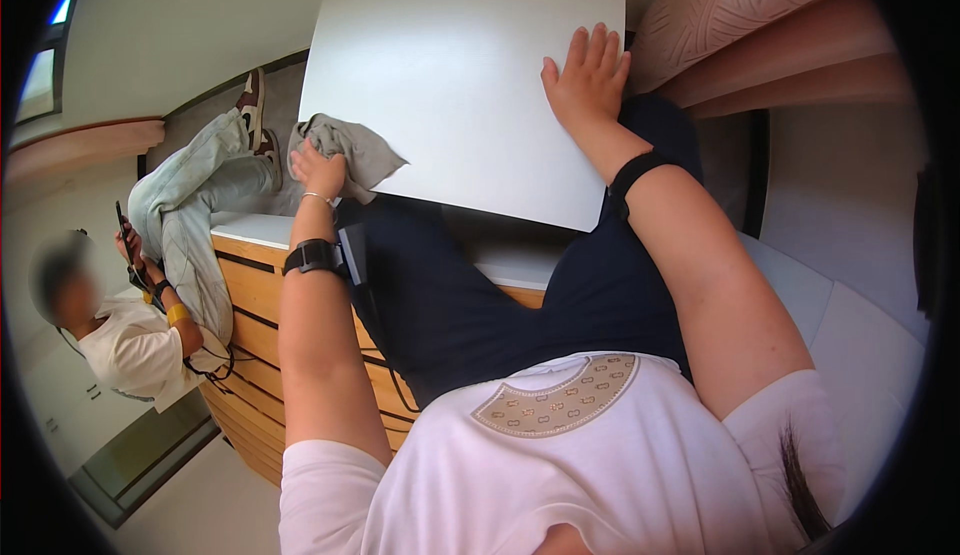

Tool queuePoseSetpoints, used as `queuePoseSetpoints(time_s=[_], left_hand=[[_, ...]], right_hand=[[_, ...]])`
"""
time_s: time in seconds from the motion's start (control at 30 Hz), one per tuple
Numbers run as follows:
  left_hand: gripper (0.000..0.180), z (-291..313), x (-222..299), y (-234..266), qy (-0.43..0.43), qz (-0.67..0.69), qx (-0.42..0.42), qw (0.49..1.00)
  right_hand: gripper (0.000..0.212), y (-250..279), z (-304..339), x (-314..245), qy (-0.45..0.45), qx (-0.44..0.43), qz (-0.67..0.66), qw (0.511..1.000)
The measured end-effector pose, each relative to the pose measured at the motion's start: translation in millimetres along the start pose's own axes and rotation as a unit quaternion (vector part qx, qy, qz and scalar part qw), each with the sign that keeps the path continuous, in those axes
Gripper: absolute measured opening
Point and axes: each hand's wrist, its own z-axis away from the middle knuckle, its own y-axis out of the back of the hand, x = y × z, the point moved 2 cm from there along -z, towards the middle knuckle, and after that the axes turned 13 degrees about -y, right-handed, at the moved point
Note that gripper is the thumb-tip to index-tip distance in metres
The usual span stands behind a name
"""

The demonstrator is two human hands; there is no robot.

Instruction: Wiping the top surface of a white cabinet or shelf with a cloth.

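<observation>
A grey cloth (362, 151) lies bunched at the near left corner of a white tabletop (450, 65), partly over its edge. My left hand (318, 167) is closed on the cloth, its fingers partly hidden in the folds. Near the right edge of the tabletop, my right hand (588, 80) rests flat with the fingers spread and holds nothing. The board's near edge sits over my knees, in dark trousers (520, 330). A dark band with a box-like piece (318, 257) is on my left wrist, and a black band (635, 177) on my right.
To the left a person (130, 325) in a white shirt and light jeans sits holding a phone (122, 223). Beneath us runs a wooden slatted bench (250, 300) with a pale top. Pink curtains (760, 35) hang at the far right, beside a pale wall.
</observation>
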Motion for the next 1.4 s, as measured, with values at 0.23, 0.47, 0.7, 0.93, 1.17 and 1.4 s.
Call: queuePoseSetpoints(time_s=[0.23, 0.47, 0.7, 0.93, 1.17, 1.4], left_hand=[[0.075, 55.5, 86.3, -10.3, -0.109, 0.010, -0.060, 0.992], [0.075, 152.6, 229.5, -36.4, -0.437, 0.019, -0.114, 0.892], [0.071, 170.6, 251.3, -46.1, -0.474, 0.053, -0.044, 0.878], [0.066, 163.5, 246.3, -43.1, -0.482, 0.062, -0.037, 0.873], [0.059, 113.0, 212.1, -26.0, -0.472, 0.017, -0.018, 0.881], [0.060, 11.2, 120.9, -2.2, -0.256, 0.007, 0.011, 0.967]], right_hand=[[0.056, -3.4, -0.9, 2.6, -0.005, -0.005, -0.008, 1.000], [0.058, -7.3, -1.7, 2.4, -0.018, -0.009, -0.037, 0.999], [0.057, -7.3, -0.8, 4.3, -0.019, 0.005, -0.062, 0.998], [0.057, -8.2, -0.8, 5.9, -0.016, 0.017, -0.066, 0.998], [0.057, -6.8, -0.7, 4.1, -0.010, 0.019, -0.057, 0.998], [0.057, -3.7, 1.8, 4.5, 0.002, 0.014, -0.021, 1.000]])
